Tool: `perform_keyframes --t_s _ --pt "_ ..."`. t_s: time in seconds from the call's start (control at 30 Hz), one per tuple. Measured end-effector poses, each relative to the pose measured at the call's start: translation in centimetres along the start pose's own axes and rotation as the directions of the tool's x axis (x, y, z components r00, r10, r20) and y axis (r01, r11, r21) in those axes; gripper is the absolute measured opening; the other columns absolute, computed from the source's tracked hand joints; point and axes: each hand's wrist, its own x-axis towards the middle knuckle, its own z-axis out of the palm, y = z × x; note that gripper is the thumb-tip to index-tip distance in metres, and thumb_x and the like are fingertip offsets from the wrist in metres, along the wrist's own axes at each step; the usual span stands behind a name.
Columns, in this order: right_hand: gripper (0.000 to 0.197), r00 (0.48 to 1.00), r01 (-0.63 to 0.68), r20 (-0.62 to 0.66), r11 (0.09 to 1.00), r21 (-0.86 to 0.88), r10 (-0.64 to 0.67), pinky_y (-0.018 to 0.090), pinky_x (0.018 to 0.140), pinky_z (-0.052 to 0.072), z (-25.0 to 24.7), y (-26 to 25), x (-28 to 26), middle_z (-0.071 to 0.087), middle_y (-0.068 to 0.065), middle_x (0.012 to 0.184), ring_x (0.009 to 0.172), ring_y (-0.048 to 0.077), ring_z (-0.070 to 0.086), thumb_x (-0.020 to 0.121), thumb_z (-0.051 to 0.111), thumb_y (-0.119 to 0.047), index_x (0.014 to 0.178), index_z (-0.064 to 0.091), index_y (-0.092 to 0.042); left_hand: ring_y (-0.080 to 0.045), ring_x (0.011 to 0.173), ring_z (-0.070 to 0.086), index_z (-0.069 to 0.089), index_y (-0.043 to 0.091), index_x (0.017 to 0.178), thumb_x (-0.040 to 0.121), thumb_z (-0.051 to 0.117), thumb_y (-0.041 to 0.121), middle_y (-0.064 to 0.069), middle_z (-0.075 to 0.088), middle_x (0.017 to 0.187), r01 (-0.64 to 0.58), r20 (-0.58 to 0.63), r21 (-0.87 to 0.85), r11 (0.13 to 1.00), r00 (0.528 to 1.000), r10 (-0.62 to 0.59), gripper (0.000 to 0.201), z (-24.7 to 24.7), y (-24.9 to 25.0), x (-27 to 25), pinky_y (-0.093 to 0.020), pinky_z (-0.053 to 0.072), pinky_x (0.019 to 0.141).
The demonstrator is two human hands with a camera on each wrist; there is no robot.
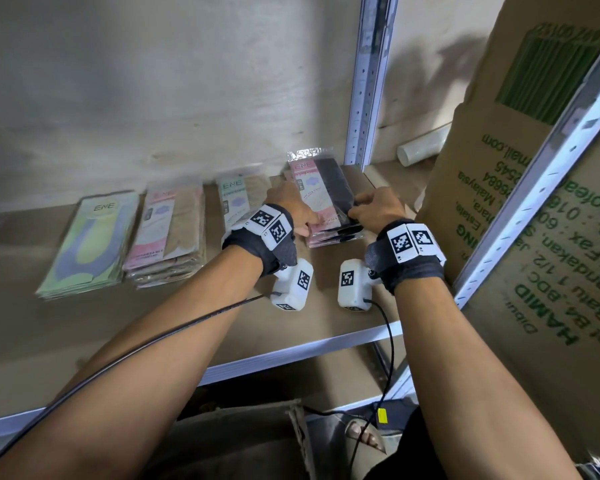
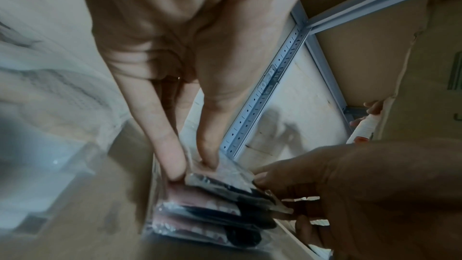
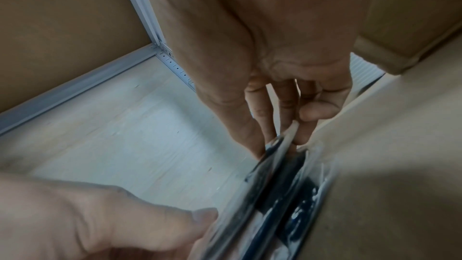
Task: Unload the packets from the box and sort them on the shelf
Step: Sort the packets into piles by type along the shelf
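My left hand and right hand both pinch top pink-black packet, lying on pink-black stack at right end of shelf, beside cardboard box.

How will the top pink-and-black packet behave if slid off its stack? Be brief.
The top pink-and-black packet looks glossy, so it would probably slide easily over its stack. It seems thin and flat, so likely light and somewhat bendy. The left hand and right hand both grip it.

Four packet stacks on the shelf — two hands, one cardboard box (upside-down print).
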Motion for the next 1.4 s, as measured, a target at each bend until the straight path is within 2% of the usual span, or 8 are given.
perform_keyframes --t_s 0.43,0.67,0.77,0.93,1.03,1.17,1.3,1.4 --pt "0.017 1.0 0.02 0.015 0.999 -0.037 -0.019 0.024 0.085 0.044 0.1 0.1 0.2 0.072 0.005 0.105 0.1 0.021 0.062 0.083 0.071 -0.013 0.1 0.076 -0.015 -0.025 0.081 0.076 0.068 0.006 0.118 0.073 0.088 0.012 -0.014 0.073 0.115 0.04 -0.035 -0.051 0.998 0.999 -0.042 0.05 0.4 -0.3 -0.2 -0.04 0.064 0.07" --pt "0.016 0.999 0.023 0.045 0.999 -0.029 -0.022 0.03 0.091 0.049 -0.2 0.0 0.1 0.071 0.008 0.106 0.1 0.023 0.064 0.084 0.07 -0.015 0.1 0.075 -0.015 -0.027 0.086 0.075 0.068 0.002 0.115 0.072 0.088 0.013 -0.015 0.073 0.113 0.037 -0.036 -0.05 0.998 0.999 -0.038 0.048 0.2 -0.2 -0.5 -0.041 0.063 0.076" --pt "0.005 0.999 0.017 0.029 0.999 -0.028 -0.016 0.032 0.088 0.05 -0.5 -0.5 -0.3 0.07 0.01 0.107 0.1 0.025 0.064 0.085 0.07 -0.015 0.089 0.071 -0.015 -0.025 0.085 0.075 0.069 0.004 0.11 0.07 0.089 0.014 -0.012 0.074 0.107 0.017 -0.065 -0.034 0.999 0.998 -0.019 0.046 -0.5 0.1 -0.8 -0.04 0.063 0.075" --pt "0.038 0.993 0.038 -0.115 0.999 -0.003 -0.038 0.039 0.104 0.046 -0.8 -2.7 -1.3 0.064 0.005 0.126 0.116 0.025 0.058 0.086 0.067 -0.014 0.124 0.063 -0.016 -0.028 0.082 0.075 0.07 0.001 0.104 0.077 0.084 0.025 -0.015 0.074 0.102 -0.026 -0.129 -0.046 0.999 0.991 0.019 0.039 -3.5 -0.1 -2.2 -0.042 0.063 0.077" --pt "0.021 0.969 0.163 -0.192 0.986 0.022 -0.155 0.035 0.095 0.053 -0.5 -4.8 -2.7 0.07 0.001 0.108 0.103 0.021 0.065 0.087 0.062 -0.014 0.103 0.071 -0.023 -0.03 0.087 0.074 0.067 -0.001 0.113 0.08 0.082 0.029 -0.017 0.072 0.108 -0.037 -0.167 -0.053 0.998 0.986 0.028 0.047 -6.1 -1.5 -3.6 -0.041 0.062 0.082" --pt "0.016 0.964 0.265 -0.068 0.933 0.244 -0.256 0.024 0.064 0.054 1.7 -7.6 -5.5 0.072 0.001 0.08 0.07 0.014 0.067 0.088 0.06 -0.007 0.097 0.072 -0.012 -0.03 0.085 0.074 0.07 -0.002 0.109 0.085 0.074 0.021 -0.02 0.074 0.102 -0.069 -0.264 -0.109 0.992 0.964 0.037 0.033 -10.8 -4.7 -6.4 -0.041 0.062 0.08" --pt "0.011 0.914 0.344 0.124 0.9 0.268 -0.386 0.025 0.052 0.047 5.5 -10.1 -9.0 0.07 0.008 0.077 0.058 0.017 0.063 0.093 0.06 -0.008 0.1 0.068 -0.007 -0.019 0.06 0.068 0.074 0.014 0.08 0.085 0.074 0.022 -0.008 0.076 0.077 -0.114 -0.396 -0.194 0.974 0.918 0.028 0.01 -16.1 -9.7 -9.5 -0.028 0.056 0.062" --pt "0.007 0.843 0.418 0.26 0.878 0.232 -0.47 0.024 0.049 0.046 9.0 -12.0 -11.8 0.071 0.009 0.078 0.061 0.018 0.065 0.093 0.062 -0.013 0.095 0.067 -0.01 -0.012 0.051 0.063 0.07 0.015 0.074 0.09 0.07 0.022 -0.002 0.073 0.067 -0.146 -0.472 -0.307 0.94 0.882 -0.017 0.017 -20.3 -14.2 -11.5 -0.018 0.046 0.048"
